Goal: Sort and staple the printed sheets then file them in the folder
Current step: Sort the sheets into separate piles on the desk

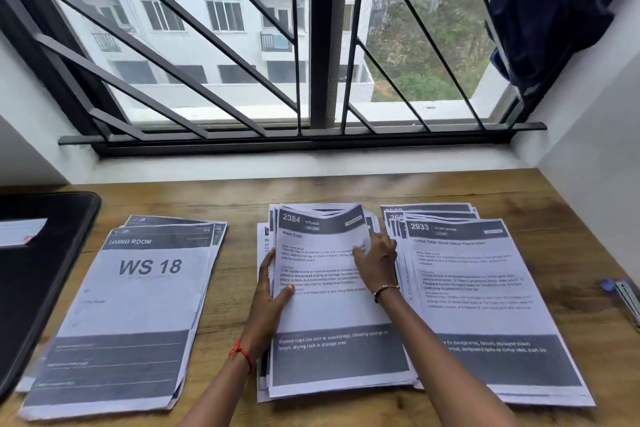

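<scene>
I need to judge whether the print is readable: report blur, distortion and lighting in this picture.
Head view: even daylight from the barred window, no harsh glare; wide-angle lens bows the wooden desk edge; large headings like WS 18 on the left paper stack read clearly, body text is soft; the left hand and right hand look slightly blurred.
</scene>
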Motion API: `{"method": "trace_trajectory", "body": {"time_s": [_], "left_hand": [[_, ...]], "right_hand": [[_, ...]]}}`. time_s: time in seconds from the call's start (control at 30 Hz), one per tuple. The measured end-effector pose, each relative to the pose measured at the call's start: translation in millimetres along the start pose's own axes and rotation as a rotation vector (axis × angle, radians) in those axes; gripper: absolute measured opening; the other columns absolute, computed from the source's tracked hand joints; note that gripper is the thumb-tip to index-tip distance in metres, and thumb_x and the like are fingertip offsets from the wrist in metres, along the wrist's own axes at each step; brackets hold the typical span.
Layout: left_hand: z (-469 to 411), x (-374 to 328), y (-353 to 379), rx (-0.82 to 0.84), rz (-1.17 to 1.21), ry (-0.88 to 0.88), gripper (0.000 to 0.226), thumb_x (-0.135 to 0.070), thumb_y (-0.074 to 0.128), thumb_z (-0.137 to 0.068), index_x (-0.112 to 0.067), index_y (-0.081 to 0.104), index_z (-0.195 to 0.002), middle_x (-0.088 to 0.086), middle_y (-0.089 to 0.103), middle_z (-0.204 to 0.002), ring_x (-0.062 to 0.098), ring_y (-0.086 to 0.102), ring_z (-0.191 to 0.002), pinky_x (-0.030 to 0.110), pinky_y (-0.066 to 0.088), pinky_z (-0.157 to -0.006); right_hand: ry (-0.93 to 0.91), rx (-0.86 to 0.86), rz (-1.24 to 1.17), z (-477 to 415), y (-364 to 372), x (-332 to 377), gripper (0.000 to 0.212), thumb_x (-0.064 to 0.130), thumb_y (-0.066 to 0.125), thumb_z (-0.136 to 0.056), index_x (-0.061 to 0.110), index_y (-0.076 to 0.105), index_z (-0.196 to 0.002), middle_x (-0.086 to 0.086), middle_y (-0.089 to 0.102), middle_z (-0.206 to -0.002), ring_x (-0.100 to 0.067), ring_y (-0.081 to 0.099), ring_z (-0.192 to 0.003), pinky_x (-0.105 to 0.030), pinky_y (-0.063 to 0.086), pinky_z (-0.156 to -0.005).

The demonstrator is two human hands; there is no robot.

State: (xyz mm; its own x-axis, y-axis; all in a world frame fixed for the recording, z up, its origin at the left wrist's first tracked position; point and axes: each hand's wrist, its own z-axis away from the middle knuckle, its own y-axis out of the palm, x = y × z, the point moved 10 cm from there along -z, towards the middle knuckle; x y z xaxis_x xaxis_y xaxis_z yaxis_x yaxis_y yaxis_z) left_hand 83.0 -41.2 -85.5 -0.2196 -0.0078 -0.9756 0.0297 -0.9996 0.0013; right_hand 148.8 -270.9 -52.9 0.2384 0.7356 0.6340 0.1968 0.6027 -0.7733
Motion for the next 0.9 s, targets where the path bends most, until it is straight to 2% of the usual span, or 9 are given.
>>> {"method": "trace_trajectory", "body": {"time_s": [0.1, 0.23, 0.37, 0.47, 0.57, 0.63, 0.73, 0.83, 0.9], "left_hand": [[0.5, -1.0, 0.5, -0.002, -0.005, 0.005, 0.068, 0.005, 0.051, -0.09, -0.037, 0.024, -0.137, 0.001, 0.048, -0.127, 0.005, 0.058, -0.098, 0.016, 0.053, -0.066], [-0.3, 0.6, -1.0, -0.009, 0.001, 0.0, 0.068, 0.006, 0.052, -0.089, -0.036, 0.025, -0.136, 0.002, 0.048, -0.13, 0.006, 0.058, -0.1, 0.015, 0.053, -0.069], [-1.6, 4.2, -2.9, -0.012, 0.014, -0.012, 0.071, 0.005, 0.055, -0.088, -0.041, 0.027, -0.134, 0.002, 0.051, -0.13, 0.011, 0.059, -0.107, 0.021, 0.055, -0.077], [-1.0, 5.2, -2.2, -0.007, 0.008, -0.023, 0.073, 0.005, 0.056, -0.087, -0.045, 0.027, -0.132, -0.007, 0.053, -0.125, 0.008, 0.06, -0.105, 0.023, 0.055, -0.079], [-1.3, 6.1, -2.3, -0.005, 0.006, -0.027, 0.075, 0.004, 0.058, -0.087, -0.047, 0.027, -0.132, -0.01, 0.053, -0.124, 0.009, 0.06, -0.106, 0.028, 0.054, -0.083], [-0.8, 6.3, -2.3, -0.004, 0.001, -0.029, 0.075, 0.004, 0.058, -0.087, -0.045, 0.027, -0.134, -0.009, 0.053, -0.124, 0.01, 0.06, -0.107, 0.029, 0.054, -0.084], [-0.1, 4.2, -1.2, -0.008, 0.0, -0.029, 0.074, 0.005, 0.057, -0.087, -0.04, 0.025, -0.136, -0.007, 0.052, -0.123, 0.008, 0.059, -0.103, 0.02, 0.055, -0.074], [-0.3, 2.9, -1.3, -0.016, -0.013, -0.02, 0.073, 0.006, 0.057, -0.087, -0.036, 0.025, -0.137, -0.005, 0.051, -0.122, 0.006, 0.059, -0.1, 0.018, 0.054, -0.069], [-0.1, 1.5, -1.4, -0.022, -0.027, -0.017, 0.072, 0.005, 0.057, -0.087, -0.037, 0.025, -0.136, -0.004, 0.052, -0.121, 0.008, 0.06, -0.099, 0.018, 0.055, -0.067]], "right_hand": [[0.025, 0.039, -0.003, -1.6, 1.3, -2.0, 0.036, 0.014, 0.057, -0.085, -0.001, 0.055, -0.117, -0.018, 0.048, -0.124, -0.031, 0.04, -0.116, -0.032, 0.036, -0.093], [0.069, 0.131, -0.002, -7.5, 6.6, -6.0, 0.039, 0.019, 0.061, -0.082, 0.003, 0.055, -0.117, -0.015, 0.043, -0.127, -0.03, 0.037, -0.12, -0.034, 0.035, -0.098], [0.173, 0.21, -0.085, -15.0, 4.2, -13.2, 0.042, 0.016, 0.068, -0.077, 0.003, 0.056, -0.115, -0.016, 0.039, -0.125, -0.03, 0.035, -0.12, -0.033, 0.037, -0.094], [0.242, 0.285, -0.131, -20.0, 11.2, -19.2, 0.047, 0.016, 0.074, -0.065, 0.005, 0.061, -0.109, -0.015, 0.048, -0.12, -0.029, 0.044, -0.115, -0.032, 0.043, -0.091], [0.257, 0.239, -0.146, -32.4, 23.2, -33.3, 0.044, 0.016, 0.073, -0.054, 0.01, 0.064, -0.097, -0.014, 0.057, -0.113, -0.031, 0.052, -0.109, -0.04, 0.049, -0.09], [0.186, 0.186, -0.113, -23.5, 13.7, -15.1, 0.032, 0.006, 0.065, -0.064, 0.009, 0.063, -0.096, -0.011, 0.054, -0.113, -0.029, 0.047, -0.11, -0.036, 0.041, -0.091], [-0.031, 0.052, -0.033, -9.2, 2.6, 18.5, 0.029, -0.009, 0.051, -0.071, 0.006, 0.061, -0.093, -0.012, 0.057, -0.104, -0.029, 0.045, -0.109, -0.037, 0.034, -0.088], [-0.299, -0.159, 0.115, 17.2, -4.9, 53.3, 0.034, -0.013, 0.04, -0.064, 0.01, 0.062, -0.077, -0.007, 0.062, -0.078, -0.03, 0.058, -0.082, -0.033, 0.034, -0.071], [-0.431, -0.185, 0.312, 35.2, 3.7, 71.4, 0.039, -0.005, 0.031, -0.065, 0.015, 0.063, -0.076, -0.002, 0.062, -0.073, -0.027, 0.059, -0.072, -0.031, 0.031, -0.067]]}}
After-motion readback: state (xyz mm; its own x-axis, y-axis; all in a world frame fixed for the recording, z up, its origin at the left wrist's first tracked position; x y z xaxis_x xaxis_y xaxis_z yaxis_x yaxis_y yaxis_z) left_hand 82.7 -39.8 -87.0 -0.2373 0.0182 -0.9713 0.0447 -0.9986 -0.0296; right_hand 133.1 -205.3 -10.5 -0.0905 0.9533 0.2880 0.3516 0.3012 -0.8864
